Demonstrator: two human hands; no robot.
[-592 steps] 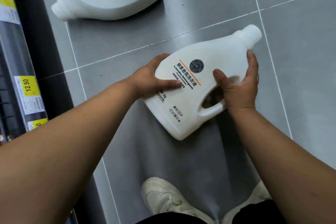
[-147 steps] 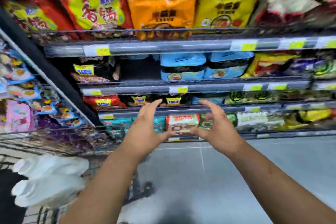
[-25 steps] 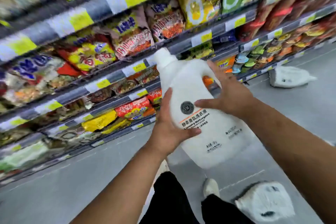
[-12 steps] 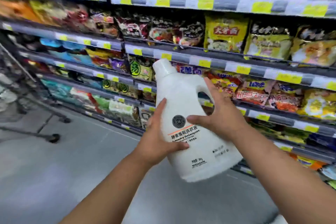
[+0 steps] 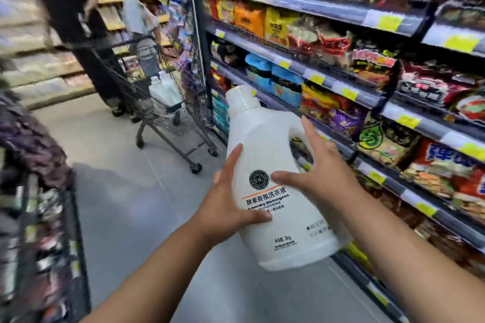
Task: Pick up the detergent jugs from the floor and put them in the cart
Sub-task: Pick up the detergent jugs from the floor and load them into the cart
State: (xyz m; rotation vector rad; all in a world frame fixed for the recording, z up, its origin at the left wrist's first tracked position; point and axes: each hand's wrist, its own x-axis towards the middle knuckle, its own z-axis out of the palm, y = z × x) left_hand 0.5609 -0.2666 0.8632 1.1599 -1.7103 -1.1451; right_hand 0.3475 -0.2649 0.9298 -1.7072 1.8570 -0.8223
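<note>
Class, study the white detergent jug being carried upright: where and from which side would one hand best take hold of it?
Take the detergent jug by its moulded handle loop on its right, shelf-facing side. The cut-out there lets fingers wrap through, probably a firmer grip than its broad smooth body.

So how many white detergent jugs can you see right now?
3: one jug held upright between both hands, and two jugs in the cart ahead, at and. More may be hidden.

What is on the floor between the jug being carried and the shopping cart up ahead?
Nothing: in the head view, only bare grey floor lies between the held jug and the cart, which already carries white jugs.
</note>
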